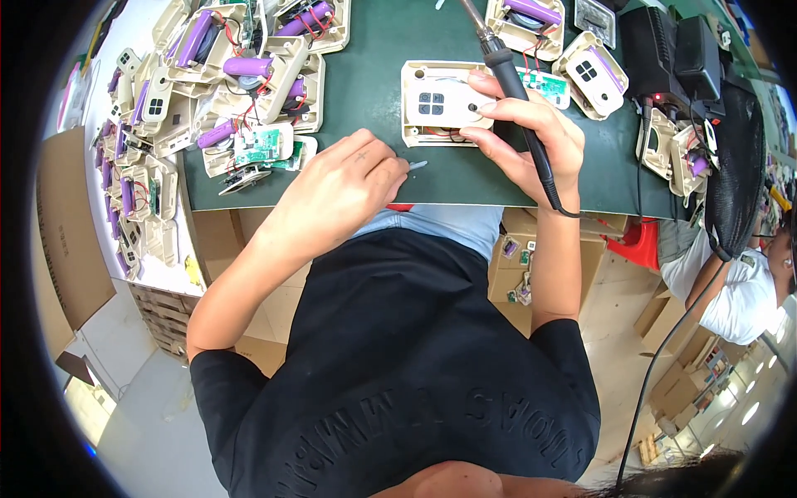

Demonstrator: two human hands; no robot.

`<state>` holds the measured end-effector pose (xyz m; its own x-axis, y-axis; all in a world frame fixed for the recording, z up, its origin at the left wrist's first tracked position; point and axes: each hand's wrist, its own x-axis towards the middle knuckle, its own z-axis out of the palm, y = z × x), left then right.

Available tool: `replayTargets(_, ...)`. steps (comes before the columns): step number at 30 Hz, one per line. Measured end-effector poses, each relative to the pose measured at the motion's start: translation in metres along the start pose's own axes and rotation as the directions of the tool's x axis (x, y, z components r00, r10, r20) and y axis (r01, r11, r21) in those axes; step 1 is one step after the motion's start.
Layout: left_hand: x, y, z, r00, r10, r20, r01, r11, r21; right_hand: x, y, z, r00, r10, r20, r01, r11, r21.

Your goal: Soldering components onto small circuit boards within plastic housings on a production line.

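My right hand [558, 141] holds a soldering iron [519, 104] slanted across its fingers, metal tip pointing up and away from me. The same hand's fingertips rest on the right end of a white panel [452, 101] with four dark buttons. That panel lies over a cream plastic casing [406, 124] on the green mat; a bit of red wire shows below its lower edge. At the mat's near edge my left hand [353, 178] is closed, fingers curled. A short pale blue-grey piece [418, 165] pokes out beside its fingertips; whether the fingers grip it is hidden.
Opened casings with purple battery cells [249, 66], red wires and green boards [261, 145] crowd the left. More casings [594, 76] lie beyond my right hand. Black power units [656, 54] and a cable [638, 398] stand at right. A person in white [730, 295] sits nearby.
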<state>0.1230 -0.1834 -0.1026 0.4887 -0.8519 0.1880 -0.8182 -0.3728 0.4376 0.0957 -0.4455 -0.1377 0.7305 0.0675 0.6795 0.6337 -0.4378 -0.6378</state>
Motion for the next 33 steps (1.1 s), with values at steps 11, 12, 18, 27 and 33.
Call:
replayTargets(11, -0.001, 0.015, -0.004, 0.937, -0.349, 0.026, 0.35, 0.931, -0.1, -0.001, -0.001, 0.001, 1.0, 0.011, -0.012, -0.011, 1.0, 0.015)
replayTargets(12, 0.0, 0.015, -0.004, 0.94, -0.34, 0.023, 0.34, 0.936, -0.093, -0.001, -0.001, 0.001, 1.0, 0.006, -0.012, -0.006, 1.0, 0.012)
replayTargets(18, 0.006, 0.021, -0.003, 0.966, -0.249, -0.07, 0.247, 0.968, -0.032, -0.004, 0.002, 0.0, 0.999, 0.032, -0.002, -0.032, 0.999, 0.013)
replayTargets(27, 0.034, 0.028, 0.029, 0.932, -0.07, -0.356, 0.147, 0.97, 0.195, -0.003, 0.001, 0.001, 0.999, 0.049, -0.023, -0.048, 0.999, 0.021)
replayTargets(33, 0.032, 0.027, 0.04, 0.917, -0.073, -0.393, 0.191, 0.944, 0.27, -0.002, -0.001, 0.001, 0.999, 0.049, -0.012, -0.049, 0.999, 0.016)
